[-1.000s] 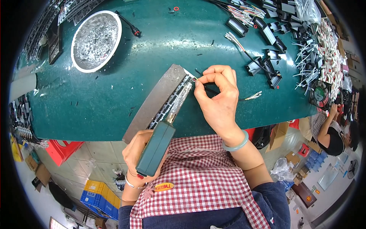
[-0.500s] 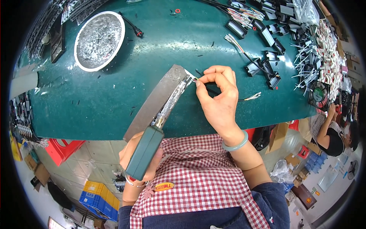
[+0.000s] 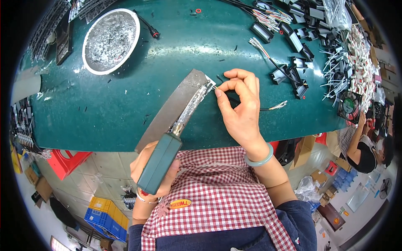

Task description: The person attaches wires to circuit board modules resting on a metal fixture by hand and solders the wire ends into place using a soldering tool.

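My left hand (image 3: 153,171) is closed around the dark green handle of a soldering iron (image 3: 190,104), whose shaft is crusted with silvery metal. Along the iron's left side lies a flat grey strip (image 3: 167,111), its lower end reaching my left fingers; how it is held is partly hidden. At the iron's upper end my right hand (image 3: 240,104) pinches thin wires (image 3: 214,87) between thumb and forefinger, close to the tip. A black cable with bare wire ends (image 3: 277,106) comes out from behind my right hand.
A white-rimmed bowl (image 3: 85,54) of silvery scrap stands at the upper left of the green table (image 3: 104,125). Black housings (image 3: 292,37), cables and piled white-wired parts (image 3: 358,71) fill the right side, near a small fan (image 3: 349,104). Another person (image 3: 366,152) sits at far right.
The iron and both hands have barely shifted; the wires stay pinched at the tip. The whole view has tilted slightly.
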A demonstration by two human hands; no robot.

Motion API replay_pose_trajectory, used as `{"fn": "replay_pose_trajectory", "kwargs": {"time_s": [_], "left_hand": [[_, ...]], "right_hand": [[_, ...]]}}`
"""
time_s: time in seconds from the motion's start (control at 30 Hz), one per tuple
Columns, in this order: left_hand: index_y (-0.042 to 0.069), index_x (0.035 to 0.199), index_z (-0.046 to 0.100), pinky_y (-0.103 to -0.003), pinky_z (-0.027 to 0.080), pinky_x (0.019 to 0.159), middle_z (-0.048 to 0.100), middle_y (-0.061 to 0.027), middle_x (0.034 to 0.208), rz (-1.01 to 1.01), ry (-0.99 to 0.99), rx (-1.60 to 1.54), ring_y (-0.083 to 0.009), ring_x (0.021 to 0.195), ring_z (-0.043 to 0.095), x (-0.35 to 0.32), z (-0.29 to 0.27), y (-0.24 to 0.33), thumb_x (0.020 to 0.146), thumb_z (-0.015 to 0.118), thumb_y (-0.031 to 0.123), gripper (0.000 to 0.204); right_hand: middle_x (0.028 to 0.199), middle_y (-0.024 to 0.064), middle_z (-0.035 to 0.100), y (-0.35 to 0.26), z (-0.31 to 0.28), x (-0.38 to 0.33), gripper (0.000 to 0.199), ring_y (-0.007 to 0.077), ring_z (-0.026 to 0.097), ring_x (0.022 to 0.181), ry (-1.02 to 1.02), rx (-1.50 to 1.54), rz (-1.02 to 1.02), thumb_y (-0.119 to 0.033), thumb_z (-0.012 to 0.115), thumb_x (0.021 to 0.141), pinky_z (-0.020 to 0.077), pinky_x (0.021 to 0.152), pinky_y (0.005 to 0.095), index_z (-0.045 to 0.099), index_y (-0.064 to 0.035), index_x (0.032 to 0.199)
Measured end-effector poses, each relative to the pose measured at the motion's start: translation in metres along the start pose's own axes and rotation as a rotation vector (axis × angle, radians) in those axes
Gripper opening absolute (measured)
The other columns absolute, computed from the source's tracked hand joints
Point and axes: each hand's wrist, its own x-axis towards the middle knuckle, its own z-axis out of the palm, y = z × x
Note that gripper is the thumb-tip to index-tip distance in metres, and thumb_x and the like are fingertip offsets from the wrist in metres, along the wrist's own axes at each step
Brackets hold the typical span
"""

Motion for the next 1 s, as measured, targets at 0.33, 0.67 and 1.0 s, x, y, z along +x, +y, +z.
{"fn": "replay_pose_trajectory", "kwargs": {"time_s": [0.33,0.67,1.0], "left_hand": [[-0.008,0.095,0.068,-0.034,0.056,0.072,0.068,-0.0183,0.092,0.091,0.001,0.035,-0.0309,0.081,0.07,0.0027,-0.0009,0.0029,0.071,0.075,0.0,0.027],[-0.007,0.093,0.068,-0.033,0.054,0.068,0.067,-0.0165,0.089,0.07,-0.021,0.08,-0.0298,0.078,0.069,-0.0041,-0.0049,0.0055,0.069,0.075,0.0,0.026],[-0.007,0.089,0.067,-0.032,0.053,0.064,0.065,-0.0165,0.084,0.008,-0.088,0.064,-0.0275,0.072,0.068,-0.003,-0.0056,0.0027,0.068,0.076,-0.001,0.024]], "right_hand": [[0.114,0.0107,0.057,0.0019,0.0047,-0.0036,0.015,0.0276,0.052,0.101,-0.005,-0.018,-0.058,0.001,0.072,0.074,0.0385,0.085,0.0391,0.061,-0.0042,0.083],[0.114,0.0106,0.057,0.0001,0.004,-0.0028,0.016,0.0272,0.052,0.099,-0.012,-0.039,-0.097,0.001,0.072,0.072,0.0375,0.083,0.0384,0.061,-0.0042,0.082],[0.114,0.0102,0.058,-0.0004,0.0042,-0.0032,0.017,0.0269,0.052,0.099,-0.012,-0.057,-0.108,0.002,0.072,0.07,0.0374,0.082,0.0383,0.06,-0.0041,0.08]]}}
